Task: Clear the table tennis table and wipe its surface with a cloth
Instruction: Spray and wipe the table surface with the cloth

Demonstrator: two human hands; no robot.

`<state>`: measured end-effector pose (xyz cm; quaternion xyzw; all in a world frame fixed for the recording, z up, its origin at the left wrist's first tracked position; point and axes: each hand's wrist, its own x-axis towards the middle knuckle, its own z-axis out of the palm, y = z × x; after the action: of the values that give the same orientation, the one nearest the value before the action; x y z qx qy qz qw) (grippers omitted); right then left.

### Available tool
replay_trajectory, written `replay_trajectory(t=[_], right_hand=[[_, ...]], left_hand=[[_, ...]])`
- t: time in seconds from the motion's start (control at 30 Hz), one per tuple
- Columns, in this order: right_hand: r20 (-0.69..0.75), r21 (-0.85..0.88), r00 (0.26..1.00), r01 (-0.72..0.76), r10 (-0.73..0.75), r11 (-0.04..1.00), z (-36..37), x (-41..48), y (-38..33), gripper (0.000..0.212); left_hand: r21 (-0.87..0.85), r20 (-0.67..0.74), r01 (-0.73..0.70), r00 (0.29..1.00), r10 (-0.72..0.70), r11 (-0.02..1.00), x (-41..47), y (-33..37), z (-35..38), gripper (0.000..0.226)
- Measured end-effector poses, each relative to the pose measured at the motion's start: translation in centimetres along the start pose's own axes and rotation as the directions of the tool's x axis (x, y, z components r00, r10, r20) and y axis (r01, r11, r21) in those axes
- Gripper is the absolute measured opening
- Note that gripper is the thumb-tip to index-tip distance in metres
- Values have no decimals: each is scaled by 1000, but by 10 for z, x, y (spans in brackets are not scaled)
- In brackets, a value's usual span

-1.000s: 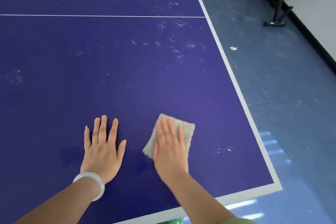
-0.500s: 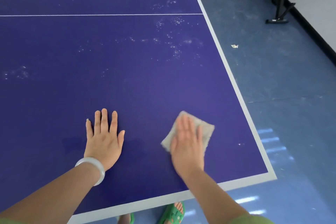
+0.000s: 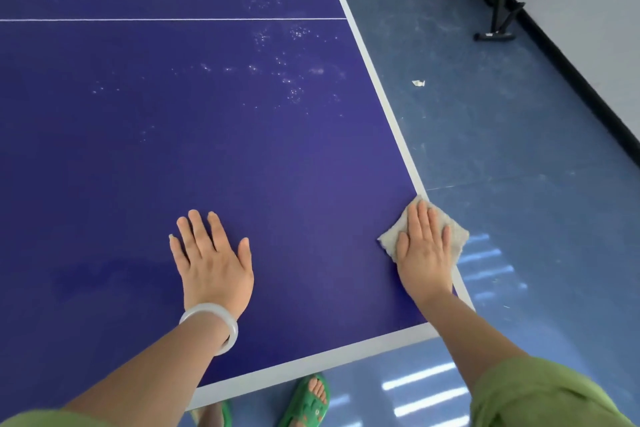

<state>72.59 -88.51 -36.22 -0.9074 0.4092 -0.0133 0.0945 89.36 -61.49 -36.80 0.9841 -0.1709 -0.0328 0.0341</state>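
Head view: left hand (image 3: 214, 262) lies flat on the table (image 3: 173, 135), fingers spread, holding nothing. Right hand (image 3: 425, 253), fingers straight, presses the cloth (image 3: 457, 236) flat at the table's right edge. Dusty specks (image 3: 294, 87) lie farther off.

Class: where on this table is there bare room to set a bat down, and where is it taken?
Bare: between the left hand and right hand, and beyond both hands up to the centre line. Taken: the right edge, under the cloth.

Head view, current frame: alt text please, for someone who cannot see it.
A right hand presses a beige cloth flat at the right edge of a dark blue table tennis table; the left hand rests flat beside it. White specks dot the surface farther away.
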Motion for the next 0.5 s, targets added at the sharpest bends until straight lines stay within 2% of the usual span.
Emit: replay_trajectory(t=[0.13,0.27,0.37,0.5], right_hand=[[38,-50,977,213,-212,976,2,-69,9,57],[34,-53,982,188,-186,981,0,-115,42,56],[43,-99,984,175,-171,980,-4,-78,36,56],[71,-122,987,149,-141,981,-7,27,5,59]], left_hand=[[-11,-19,13,1000,-13,1000,1,0,0,72],[-10,-25,18,1000,-19,1000,0,2,0,71],[-6,-34,17,999,-17,1000,0,3,0,68],[16,-46,23,999,-22,1000,0,1,2,68]])
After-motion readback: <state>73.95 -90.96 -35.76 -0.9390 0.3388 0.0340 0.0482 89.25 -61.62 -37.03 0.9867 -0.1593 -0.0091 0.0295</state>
